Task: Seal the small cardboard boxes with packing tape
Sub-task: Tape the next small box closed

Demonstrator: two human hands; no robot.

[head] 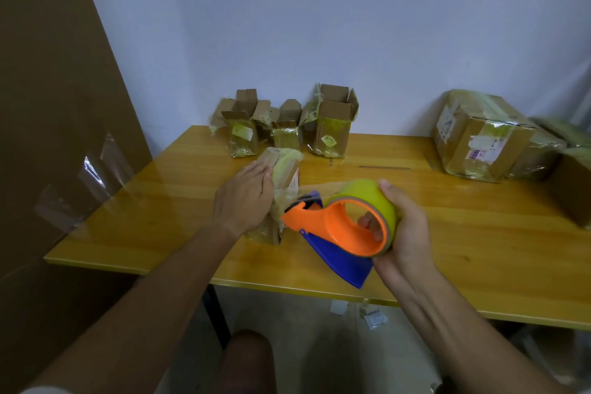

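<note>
My right hand (404, 227) grips the tape dispenser (342, 230), fingers curled through the orange core and thumb over the yellow-green roll. The cutter end points left, just beside the small box (281, 198) that stands near the front of the table (447, 233). My left hand (244, 198) lies flat against the box's left face, fingers straight, pressing it steady — it does not clasp it. A faint strip of clear tape appears to run from the box toward the roll; I cannot confirm where it attaches.

Risk assessment from this position:

- The box is braced from one side only. I judge that a pull on the tape to the right could tip or drag it.
- The top already looks crumpled under old tape, so a new strip may wrinkle and fail to close the flaps.
- The blade sits close to my left wrist — a hasty cut could nick it.

More small boxes (332, 125) stand open at the wall, well apart.
</note>
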